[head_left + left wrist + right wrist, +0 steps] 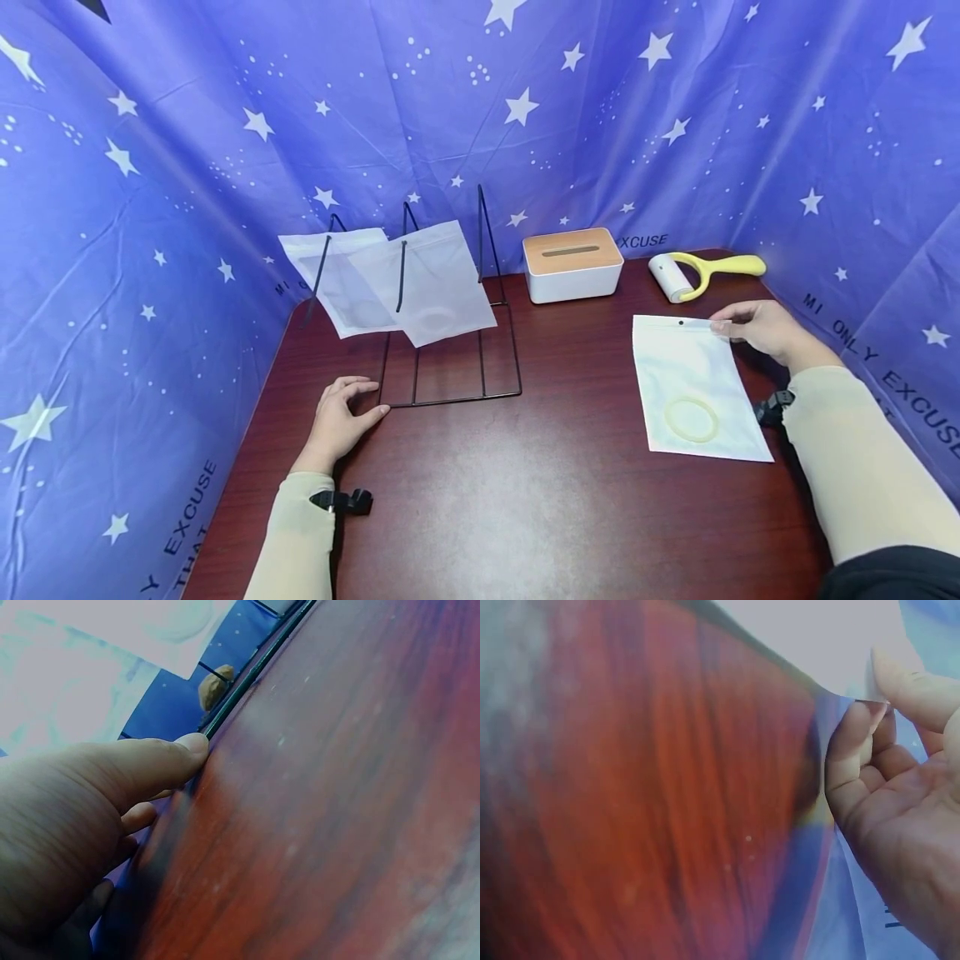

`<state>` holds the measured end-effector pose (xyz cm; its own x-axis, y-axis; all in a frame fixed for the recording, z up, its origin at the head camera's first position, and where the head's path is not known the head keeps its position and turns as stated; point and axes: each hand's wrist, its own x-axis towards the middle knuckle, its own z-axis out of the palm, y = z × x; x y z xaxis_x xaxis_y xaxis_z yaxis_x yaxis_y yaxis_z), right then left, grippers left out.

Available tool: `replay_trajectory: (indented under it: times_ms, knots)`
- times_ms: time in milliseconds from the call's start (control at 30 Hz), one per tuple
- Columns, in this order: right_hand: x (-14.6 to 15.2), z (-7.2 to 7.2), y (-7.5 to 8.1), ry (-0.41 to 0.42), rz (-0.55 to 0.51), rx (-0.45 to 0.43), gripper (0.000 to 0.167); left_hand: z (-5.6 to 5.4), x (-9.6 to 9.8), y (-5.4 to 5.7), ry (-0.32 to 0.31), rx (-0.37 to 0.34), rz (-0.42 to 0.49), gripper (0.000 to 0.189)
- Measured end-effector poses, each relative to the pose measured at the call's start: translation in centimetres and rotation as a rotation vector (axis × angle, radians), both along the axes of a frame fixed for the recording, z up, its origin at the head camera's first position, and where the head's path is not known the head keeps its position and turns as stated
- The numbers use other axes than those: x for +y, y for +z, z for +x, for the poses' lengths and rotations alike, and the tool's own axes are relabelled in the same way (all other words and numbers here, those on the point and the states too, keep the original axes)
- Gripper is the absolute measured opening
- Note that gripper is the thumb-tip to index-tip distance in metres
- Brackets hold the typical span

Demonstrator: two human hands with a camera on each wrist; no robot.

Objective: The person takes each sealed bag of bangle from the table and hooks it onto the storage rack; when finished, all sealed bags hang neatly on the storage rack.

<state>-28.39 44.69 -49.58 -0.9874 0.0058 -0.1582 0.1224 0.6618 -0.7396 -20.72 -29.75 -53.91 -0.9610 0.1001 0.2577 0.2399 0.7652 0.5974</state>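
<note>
In the head view, my right hand [765, 329] pinches the top right corner of a white zip bag [682, 367] between thumb and fingers. The bag hangs tilted over the table, and a pale yellow ring [692, 419] shows through its lower half. The right wrist view shows the same pinch on the bag's corner [832, 645]. My left hand [341, 421] holds the front left corner of a black wire rack [450, 402], its thumb on the wire [247, 686]. Two more white bags, a front one [442, 283] and a rear one [337, 283], lean between the rack's uprights.
Behind the rack's right side stands a white tissue box [573, 285] with a wooden lid. A yellow-handled lint roller [705, 271] lies at the back right. Blue star-patterned cloth [450, 100] surrounds the dark red wooden table [540, 508] at the back and sides.
</note>
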Motion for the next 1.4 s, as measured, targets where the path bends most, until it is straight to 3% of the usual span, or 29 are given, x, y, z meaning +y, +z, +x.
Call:
replay_trajectory:
  times_ms: [167,333,467,767,1400]
  knots:
    - [0.1,0.4,0.2,-0.055,-0.034,0.039,0.045,0.0,0.0,0.1,-0.003,0.0,0.007,0.047]
    - [-0.3,1.0,1.1,-0.074,-0.069,0.132,0.045,0.0,0.0,0.0,0.0,-0.011,0.004,0.048]
    - [-0.7,1.7,2.6,-0.079,-0.068,0.185,0.039,0.0,-0.1,0.0,0.003,-0.015,0.003,0.048]
    - [-1.7,3.3,6.1,-0.087,-0.176,0.322,0.013,-0.1,-0.2,-0.2,0.005,0.0,0.006,0.047]
    - [-3.7,5.9,11.6,-0.003,-0.297,0.54,0.009,0.0,0.0,0.2,0.0,-0.03,0.011,0.047]
